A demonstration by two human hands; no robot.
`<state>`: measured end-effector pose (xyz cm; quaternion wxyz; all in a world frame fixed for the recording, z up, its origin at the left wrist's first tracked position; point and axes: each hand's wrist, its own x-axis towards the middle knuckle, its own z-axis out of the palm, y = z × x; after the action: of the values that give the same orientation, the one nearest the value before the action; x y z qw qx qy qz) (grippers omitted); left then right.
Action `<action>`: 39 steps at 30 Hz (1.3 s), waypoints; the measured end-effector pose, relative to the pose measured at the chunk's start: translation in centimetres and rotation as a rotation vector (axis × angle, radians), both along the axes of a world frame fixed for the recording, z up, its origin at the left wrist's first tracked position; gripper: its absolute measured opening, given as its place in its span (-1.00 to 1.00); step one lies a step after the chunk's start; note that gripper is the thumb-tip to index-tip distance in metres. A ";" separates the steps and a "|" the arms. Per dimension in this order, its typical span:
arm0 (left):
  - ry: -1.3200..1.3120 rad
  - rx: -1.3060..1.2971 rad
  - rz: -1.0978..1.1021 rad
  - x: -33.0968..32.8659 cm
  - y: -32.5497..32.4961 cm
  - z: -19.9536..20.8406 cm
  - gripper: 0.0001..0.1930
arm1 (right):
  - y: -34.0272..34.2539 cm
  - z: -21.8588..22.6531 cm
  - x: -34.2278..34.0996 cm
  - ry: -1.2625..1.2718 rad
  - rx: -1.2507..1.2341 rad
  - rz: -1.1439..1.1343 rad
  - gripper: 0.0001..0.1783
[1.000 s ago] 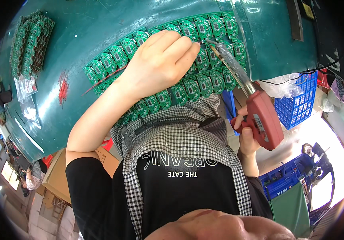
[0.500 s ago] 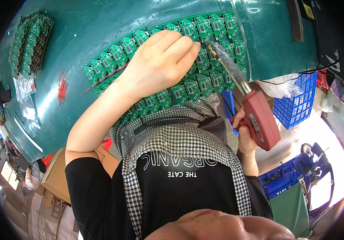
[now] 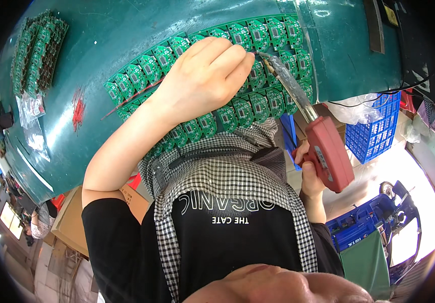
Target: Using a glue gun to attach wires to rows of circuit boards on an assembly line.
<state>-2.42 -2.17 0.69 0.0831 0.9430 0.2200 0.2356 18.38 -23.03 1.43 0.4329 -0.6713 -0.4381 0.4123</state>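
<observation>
Over rows of green circuit boards point(image 3: 243, 111), my left hand point(image 3: 202, 76) is closed in a pinch, fingertips down at the boards. What the fingertips hold is hidden behind the knuckles. A thin red wire point(image 3: 135, 97) lies across the boards and runs in under my left wrist. My right hand point(image 3: 309, 174) grips the handle of a red soldering gun point(image 3: 329, 154). Its long metal barrel slants up and left, and the tip is close beside my left fingertips at the boards.
Stacked green boards point(image 3: 39, 53) sit at the table's far left, with clear plastic bags point(image 3: 31, 116) nearer. Loose red wires point(image 3: 78, 110) lie on the green tabletop point(image 3: 101, 40). A blue crate point(image 3: 374, 129) stands right of the table, and a cardboard box point(image 3: 76, 222) is at lower left.
The right-hand part of the boards has shifted slightly to the right. My left fingertips have moved a touch to the right too. The soldering gun has hardly moved.
</observation>
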 end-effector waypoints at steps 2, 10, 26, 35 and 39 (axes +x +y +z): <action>0.016 0.006 0.000 -0.1 0.0 0.0 -0.69 | 2.0 1.7 -1.6 0.104 0.023 -0.051 -0.41; 0.037 0.005 -0.004 -0.9 -0.1 0.7 -0.67 | 2.1 1.5 -2.0 0.260 0.090 -0.032 -0.30; 0.149 -0.236 0.920 -19.0 -2.4 4.7 -0.90 | 2.3 1.7 -2.1 0.117 0.208 -0.269 -0.39; 0.068 -0.270 1.064 -21.7 -5.3 2.2 -0.91 | 2.6 2.3 -3.0 0.080 0.229 -0.172 -0.40; 0.068 -0.228 0.972 -21.6 -5.2 2.3 -0.94 | 2.4 2.3 -3.0 0.098 0.239 -0.174 -0.45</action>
<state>-24.00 -7.35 2.94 0.0592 0.7233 0.6610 0.1908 15.35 -20.63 3.72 0.5645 -0.6296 -0.4026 0.3505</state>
